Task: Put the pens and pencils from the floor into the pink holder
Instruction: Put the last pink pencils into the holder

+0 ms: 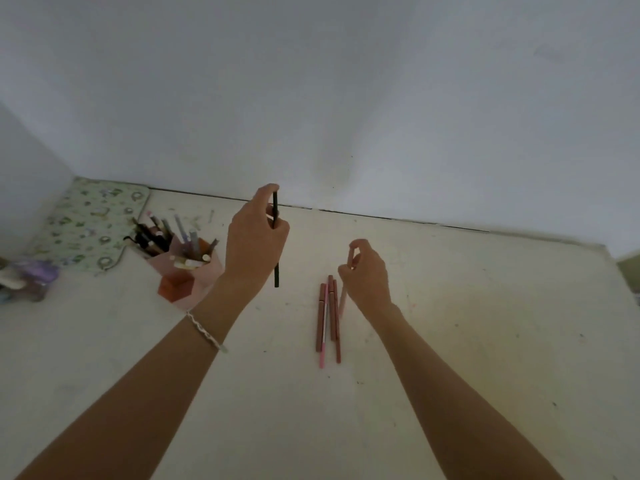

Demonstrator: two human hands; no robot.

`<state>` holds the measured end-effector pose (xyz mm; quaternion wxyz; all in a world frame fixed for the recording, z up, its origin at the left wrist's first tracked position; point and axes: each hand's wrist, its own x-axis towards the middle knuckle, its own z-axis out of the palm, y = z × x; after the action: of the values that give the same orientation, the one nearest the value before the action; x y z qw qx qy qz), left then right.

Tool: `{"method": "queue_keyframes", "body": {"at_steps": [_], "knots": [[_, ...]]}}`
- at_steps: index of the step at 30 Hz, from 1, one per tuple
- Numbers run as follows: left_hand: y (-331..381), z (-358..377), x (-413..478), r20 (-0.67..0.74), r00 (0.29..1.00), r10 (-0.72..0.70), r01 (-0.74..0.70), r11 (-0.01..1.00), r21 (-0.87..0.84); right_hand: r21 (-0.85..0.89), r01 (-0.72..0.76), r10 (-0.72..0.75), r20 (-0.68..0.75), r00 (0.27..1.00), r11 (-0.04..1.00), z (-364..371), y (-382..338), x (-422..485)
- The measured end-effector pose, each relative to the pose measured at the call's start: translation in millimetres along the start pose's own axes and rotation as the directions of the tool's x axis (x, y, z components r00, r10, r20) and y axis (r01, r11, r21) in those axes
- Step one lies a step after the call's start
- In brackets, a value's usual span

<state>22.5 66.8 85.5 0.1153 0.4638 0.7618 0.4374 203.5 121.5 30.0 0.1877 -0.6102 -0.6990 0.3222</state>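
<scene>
My left hand (254,242) is raised above the floor and grips a thin black pencil (276,275) held upright. The pink holder (194,271) stands on the floor just left of that hand, with several pens and pencils sticking out of it. My right hand (367,271) pinches a pale pink pencil (343,301) near its top, its lower end down by the floor. Right beside it, several brown and pink pencils (327,317) lie side by side on the floor.
A green patterned pouch (90,223) lies in the back left corner against the wall. A blurry purple object (31,278) sits at the far left edge. The white wall (346,98) rises just behind the holder and pencils.
</scene>
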Motion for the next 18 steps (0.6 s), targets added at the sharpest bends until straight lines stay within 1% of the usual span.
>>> {"method": "queue_keyframes", "body": {"at_steps": [2,4,6,8,10,14,16,18], "knots": [[-2,-25,12,-0.116,0.993,0.028,-0.031,0.999,-0.025,0.156,0.037,-0.031,-0.045,0.999,0.987,-1,-27,4],[-9,-51,24,-0.229,0.972,0.049,-0.055,0.998,-0.022,0.290,0.063,-0.048,-0.058,0.997,0.955,1,-48,5],[-20,-77,35,-0.306,0.951,0.043,-0.052,0.998,-0.020,0.362,0.101,-0.079,-0.076,0.994,0.927,5,-62,5],[-34,-98,41,-0.333,0.942,0.034,-0.032,0.999,0.010,0.398,0.153,-0.116,-0.116,0.986,0.904,10,-74,3],[-48,-110,41,-0.304,0.952,0.041,-0.026,0.998,0.055,0.435,0.186,-0.128,-0.160,0.979,0.881,15,-84,0],[-71,-110,33,-0.168,0.983,0.073,-0.042,0.983,0.180,0.461,0.240,-0.146,-0.231,0.962,0.854,24,-100,-5],[-81,-110,30,-0.058,0.994,0.089,-0.069,0.955,0.287,0.453,0.271,-0.168,-0.256,0.952,0.849,28,-105,-8],[-85,-111,27,0.060,0.992,0.108,-0.123,0.875,0.467,0.453,0.272,-0.171,-0.253,0.952,0.849,33,-111,-9]]}}
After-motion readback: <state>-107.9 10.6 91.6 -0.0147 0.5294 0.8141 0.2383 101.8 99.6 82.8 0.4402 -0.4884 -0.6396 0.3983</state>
